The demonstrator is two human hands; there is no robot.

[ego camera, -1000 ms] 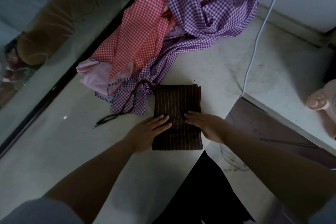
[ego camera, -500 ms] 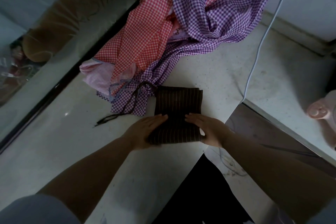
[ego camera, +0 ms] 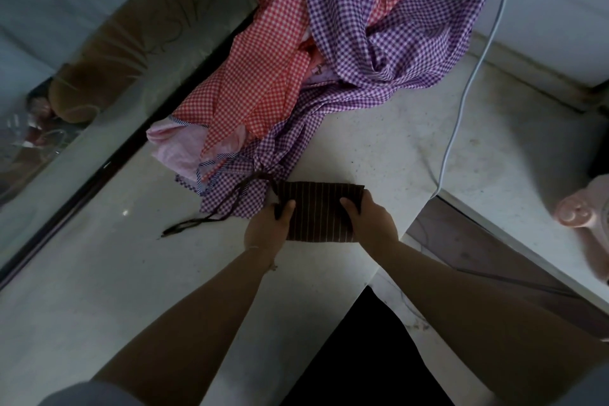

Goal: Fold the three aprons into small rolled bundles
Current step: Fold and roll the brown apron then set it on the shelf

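The pale stone counter (ego camera: 379, 128) carries a loose heap of two unfolded aprons, the purple gingham apron (ego camera: 379, 53) draped over the red gingham apron (ego camera: 260, 89), both untouched. Just in front of the heap lies the brown striped apron (ego camera: 316, 211), which a second ago lay as a longer flat rectangle under flat palms; now its near edge has been turned up and forward, so the piece looks shorter, and rolling has probably begun. The left hand (ego camera: 267, 231) and right hand (ego camera: 370, 221) grip its two sides, thumbs on top, fingers apparently tucked beneath. Its dark tie string (ego camera: 211, 217) trails left.
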